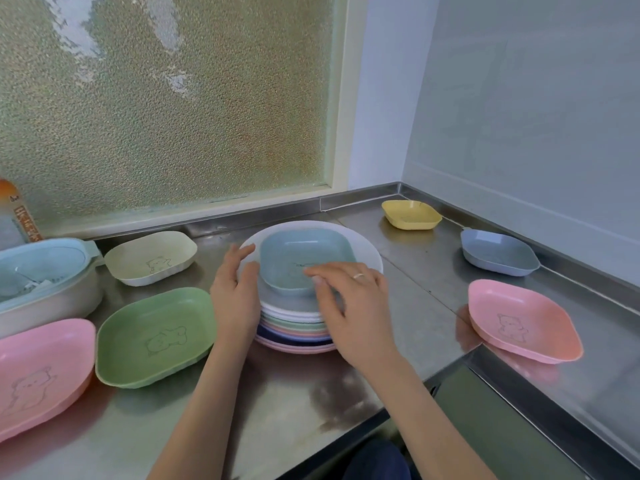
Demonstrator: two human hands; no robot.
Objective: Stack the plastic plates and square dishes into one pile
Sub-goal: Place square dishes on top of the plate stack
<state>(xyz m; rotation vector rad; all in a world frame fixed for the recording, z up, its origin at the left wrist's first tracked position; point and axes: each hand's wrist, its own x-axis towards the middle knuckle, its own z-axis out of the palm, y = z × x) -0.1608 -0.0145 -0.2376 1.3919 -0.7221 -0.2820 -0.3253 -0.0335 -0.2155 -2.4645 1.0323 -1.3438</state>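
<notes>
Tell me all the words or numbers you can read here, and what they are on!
Orange and white bottle at the left edge: it has a label with dark letters, too blurred and cut off to read.
Pink, green and cream square plastic dishes: bear drawings only, no words.
No other words or numbers show anywhere.

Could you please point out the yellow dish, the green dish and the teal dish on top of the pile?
yellow dish [410, 213]: head view, on its inner floor.
green dish [156, 336]: head view, on its inner floor near the bear drawing.
teal dish [298, 252]: head view, on its inner floor.
</notes>
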